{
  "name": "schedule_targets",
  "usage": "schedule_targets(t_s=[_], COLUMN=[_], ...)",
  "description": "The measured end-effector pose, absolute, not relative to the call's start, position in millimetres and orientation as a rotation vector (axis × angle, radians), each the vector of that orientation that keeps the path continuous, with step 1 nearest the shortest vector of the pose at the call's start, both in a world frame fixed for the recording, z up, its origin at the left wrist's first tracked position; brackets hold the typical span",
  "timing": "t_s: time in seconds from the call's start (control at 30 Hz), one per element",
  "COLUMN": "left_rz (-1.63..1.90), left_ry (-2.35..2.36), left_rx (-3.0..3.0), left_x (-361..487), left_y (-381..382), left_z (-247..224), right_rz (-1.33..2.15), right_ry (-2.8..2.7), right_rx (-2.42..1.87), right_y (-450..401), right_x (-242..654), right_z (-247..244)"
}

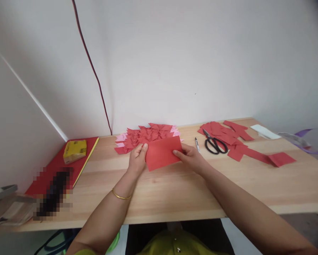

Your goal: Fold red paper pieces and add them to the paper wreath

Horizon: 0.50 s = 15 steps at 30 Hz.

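Observation:
A flat red paper sheet [162,154] is held up over the wooden table between both hands. My left hand [138,158] pinches its left edge, thumb on the front face. At the right edge, my right hand [192,157] grips the sheet with the thumb in front and the other fingers partly hidden behind. Behind the sheet lies a pile of folded red paper pieces [140,136], with pink folded pieces [121,138] at its sides. A gold bangle is on the left wrist.
Black-handled scissors [215,144] lie against scattered red paper pieces [234,136], right of a pen [197,144]. A white strip [265,131] is farther right. At the left, a yellow packet [75,151] rests on a red board [50,170]. A dark cable [91,62] hangs along the wall.

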<state>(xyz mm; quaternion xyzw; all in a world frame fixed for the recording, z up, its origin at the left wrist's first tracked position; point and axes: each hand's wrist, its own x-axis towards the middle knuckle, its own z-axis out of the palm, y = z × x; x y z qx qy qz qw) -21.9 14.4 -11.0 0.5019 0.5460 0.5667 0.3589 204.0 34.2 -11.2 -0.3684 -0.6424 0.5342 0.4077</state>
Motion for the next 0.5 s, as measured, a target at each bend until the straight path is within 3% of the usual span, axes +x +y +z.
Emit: schedule_targets(t_s=[0.27,0.5], left_rz=[1.514,1.274], left_ry=[1.226,0.949], left_rx=[1.035,1.051], left_x=[-22.7,-22.6], left_y=[16.7,16.0], left_z=[-10.8,-12.4], right_rz=[1.167,1.117], right_ry=[-1.823,-1.785], right_rx=[-0.967,-1.060], right_y=[34.4,38.3], right_x=[208.2,209.5], right_z=[-8.1,-16.2])
